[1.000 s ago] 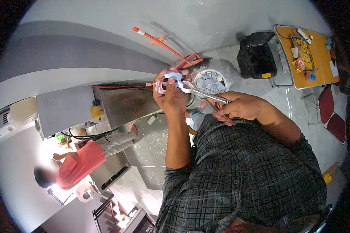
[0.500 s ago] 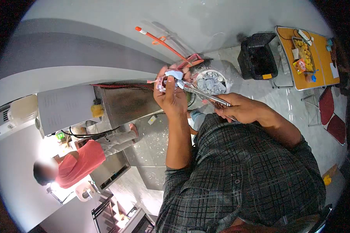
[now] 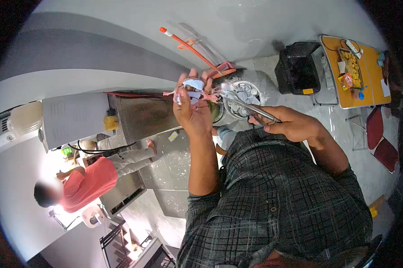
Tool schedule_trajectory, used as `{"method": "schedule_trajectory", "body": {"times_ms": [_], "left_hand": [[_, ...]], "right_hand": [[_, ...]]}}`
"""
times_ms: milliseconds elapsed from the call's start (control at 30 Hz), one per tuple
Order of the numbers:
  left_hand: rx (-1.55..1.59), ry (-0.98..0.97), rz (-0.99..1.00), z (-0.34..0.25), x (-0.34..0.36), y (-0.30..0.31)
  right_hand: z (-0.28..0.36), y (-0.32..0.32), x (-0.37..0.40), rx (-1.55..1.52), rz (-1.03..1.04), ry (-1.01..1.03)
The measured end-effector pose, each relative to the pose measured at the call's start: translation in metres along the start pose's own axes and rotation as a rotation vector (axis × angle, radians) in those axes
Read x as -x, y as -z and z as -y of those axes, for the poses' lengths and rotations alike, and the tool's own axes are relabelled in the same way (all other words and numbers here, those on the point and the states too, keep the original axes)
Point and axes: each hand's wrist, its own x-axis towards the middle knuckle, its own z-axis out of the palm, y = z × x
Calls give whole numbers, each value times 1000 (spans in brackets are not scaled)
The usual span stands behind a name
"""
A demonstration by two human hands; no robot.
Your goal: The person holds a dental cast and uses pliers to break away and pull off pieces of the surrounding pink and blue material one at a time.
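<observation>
My left hand (image 3: 193, 117) is raised with its palm up, fingers curled round a pink piece with pale bluish-white plaster (image 3: 193, 83) in it. The thumb presses on its near side, and pink ends stick out at both sides. My right hand (image 3: 295, 123) grips a long metal tool that looks like pliers (image 3: 254, 108). The tool's tip points to the upper left, just right of the piece and apart from it, over the edge of a white bucket (image 3: 260, 93). Grey-white chunks (image 3: 244, 94) fill the bucket.
An orange-handled dustpan (image 3: 203, 58) leans on the wall. Right of the bucket stand a black bin (image 3: 297, 73) and a wooden table (image 3: 373, 73) bearing a tray of yellow pieces (image 3: 352, 71). A person in a red shirt (image 3: 92, 185) works at the left bench.
The pliers have drawn away from the piece towards the right, over the bucket's edge. My left hand has shifted slightly left, its fingers more spread, showing more of the piece.
</observation>
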Motion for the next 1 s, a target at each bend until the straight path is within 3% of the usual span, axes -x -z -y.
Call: {"method": "schedule_trajectory", "body": {"times_ms": [200,367,500,567,700,900,933,1000], "left_hand": [[-176,-81,58,2,3,0],[-182,-141,158,9,8,2],[-91,-89,208,5,11,10],[-18,-38,233,1,15,12],[-76,-46,332,-3,10,20],[-23,55,243,-13,14,-5],[-20,51,241,-15,15,-8],[-10,121,32,-17,16,-11]], "right_hand": [[8,3,0,40,20,-6],[17,-2,0,-547,166,-125],[20,-1,-1,-650,191,-100],[28,-1,-1,-651,191,-206],[26,-3,-4,-643,267,-198],[25,-2,-3,-604,157,-156],[23,1,-4,-494,174,-67],[27,5,-3,-375,195,15]]}}
